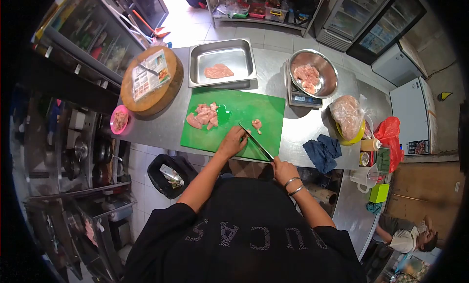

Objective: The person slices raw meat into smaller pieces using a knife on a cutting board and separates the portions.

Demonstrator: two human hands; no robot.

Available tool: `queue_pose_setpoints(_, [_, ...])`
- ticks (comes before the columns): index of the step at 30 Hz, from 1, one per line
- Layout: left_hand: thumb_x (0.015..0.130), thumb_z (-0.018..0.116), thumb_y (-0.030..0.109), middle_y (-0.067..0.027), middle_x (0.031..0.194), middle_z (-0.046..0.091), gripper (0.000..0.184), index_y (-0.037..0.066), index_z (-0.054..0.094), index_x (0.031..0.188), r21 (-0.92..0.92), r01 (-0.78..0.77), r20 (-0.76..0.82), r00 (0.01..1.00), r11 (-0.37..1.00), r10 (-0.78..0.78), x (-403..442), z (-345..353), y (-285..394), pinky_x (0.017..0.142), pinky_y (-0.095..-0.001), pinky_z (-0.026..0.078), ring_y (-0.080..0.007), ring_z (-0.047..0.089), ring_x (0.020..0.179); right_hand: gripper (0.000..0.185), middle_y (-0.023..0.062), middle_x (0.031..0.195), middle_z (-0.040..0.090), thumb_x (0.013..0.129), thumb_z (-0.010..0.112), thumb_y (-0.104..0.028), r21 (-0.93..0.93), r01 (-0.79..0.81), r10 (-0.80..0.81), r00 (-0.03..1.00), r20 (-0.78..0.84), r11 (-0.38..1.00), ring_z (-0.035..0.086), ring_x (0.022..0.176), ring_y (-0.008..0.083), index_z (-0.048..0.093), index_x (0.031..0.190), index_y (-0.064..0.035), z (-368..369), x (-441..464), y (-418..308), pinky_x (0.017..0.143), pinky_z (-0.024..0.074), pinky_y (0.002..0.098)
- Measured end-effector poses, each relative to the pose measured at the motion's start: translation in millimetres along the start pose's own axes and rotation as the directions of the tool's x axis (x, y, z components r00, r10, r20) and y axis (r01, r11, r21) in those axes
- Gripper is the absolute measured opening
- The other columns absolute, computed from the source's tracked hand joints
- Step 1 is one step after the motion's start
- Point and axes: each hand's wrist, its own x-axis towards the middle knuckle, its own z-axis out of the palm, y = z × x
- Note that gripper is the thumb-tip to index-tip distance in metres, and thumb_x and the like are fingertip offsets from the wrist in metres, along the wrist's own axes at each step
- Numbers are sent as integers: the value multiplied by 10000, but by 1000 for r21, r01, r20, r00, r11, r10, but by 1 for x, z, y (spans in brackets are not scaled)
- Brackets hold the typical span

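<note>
My right hand [285,169] grips the handle of a kitchen knife [257,144], its blade slanting up and left across the green cutting board [234,98]. My left hand [231,143] is on the board with bent fingers, pressing a small piece of raw chicken [248,131] beside the blade tip. Most of that piece is hidden by fingers and blade. Just right of the knife lies another small bit of chicken [257,125]. A pile of cut raw chicken [204,116] sits on the board's left side, with wet spots next to it.
Behind the board stand a steel tray [222,43] with one chicken piece and a steel bowl [332,78] of chicken on a scale [304,100]. A round wooden block [171,90] is at left, a blue cloth [322,152] at right. Another person [408,238] is at far right.
</note>
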Motion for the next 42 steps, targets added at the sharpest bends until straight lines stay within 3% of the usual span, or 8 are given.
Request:
queue_pose_setpoints(12, [810, 744, 40, -140, 1021, 662, 152, 9, 663, 935, 11, -4, 81, 997, 1000, 3, -5, 6, -17, 887, -414, 523, -326, 623, 1020, 232, 308, 797, 666, 1015, 530, -232, 183, 63, -62, 998, -12, 981, 657, 779, 510, 492, 1032, -4, 50, 72, -12, 705, 525, 584])
queue_pose_setpoints(25, [857, 748, 126, -180, 1088, 633, 307, -3, 634, 1111, -53, -2, -147, 989, 999, -6, -37, -19, -6, 884, -450, 516, -367, 623, 993, 257, 287, 760, 662, 1016, 547, -292, 210, 9, 13, 995, -102, 978, 631, 719, 516, 513, 1032, -38, 31, 41, -10, 652, 495, 604])
queue_pose_setpoints(27, [894, 728, 180, -191, 1105, 623, 322, -16, 627, 1128, 35, 218, -366, 911, 975, -190, -44, -39, -32, 878, -463, 507, -370, 622, 993, 269, 286, 758, 659, 1014, 552, -301, 216, 106, -91, 993, -79, 971, 630, 725, 515, 524, 1009, -34, 33, 39, -11, 666, 493, 608])
queue_pose_setpoints(29, [893, 722, 179, -206, 1100, 643, 406, -31, 595, 1216, -57, 494, -572, 696, 868, -434, -27, -76, -43, 886, -464, 508, -393, 636, 968, 270, 285, 770, 664, 1018, 537, -305, 205, 88, -85, 996, -23, 975, 639, 745, 511, 529, 1022, -36, 37, 39, -15, 685, 502, 609])
queue_pose_setpoints(31, [906, 694, 252, -244, 1099, 646, 389, -45, 632, 1149, 180, 639, -704, 615, 748, -356, -38, -86, -110, 904, -490, 499, -427, 629, 1005, 273, 285, 782, 668, 1022, 521, -310, 187, 74, -83, 996, 41, 980, 648, 764, 508, 535, 1034, -38, 40, 41, -14, 703, 511, 610])
queue_pose_setpoints(34, [925, 651, 295, -299, 1110, 620, 400, -74, 659, 1081, 192, 815, -470, 565, 547, -678, -29, -112, -123, 912, -516, 499, -455, 618, 1003, 290, 297, 817, 675, 1018, 524, -320, 180, 8, -11, 1000, 18, 984, 651, 792, 515, 547, 1057, -33, 39, 55, -7, 730, 517, 610])
queue_pose_setpoints(38, [906, 655, 328, -286, 1096, 621, 408, -51, 681, 1054, 188, 838, -450, 536, 512, -714, -21, -119, -130, 917, -518, 498, -461, 620, 984, 298, 309, 807, 671, 1019, 539, -322, 195, -68, 85, 993, -78, 978, 649, 792, 522, 543, 1009, -24, 34, 71, 11, 717, 509, 608])
queue_pose_setpoints(42, [868, 688, 264, -244, 985, 665, 297, 1, 673, 1006, 256, 710, -383, 697, 656, -606, -31, -115, -157, 850, -518, 515, -444, 641, 946, 287, 314, 813, 674, 1020, 534, -317, 191, -101, 119, 989, -83, 976, 653, 800, 529, 542, 1030, -30, 40, 74, 14, 724, 514, 611])
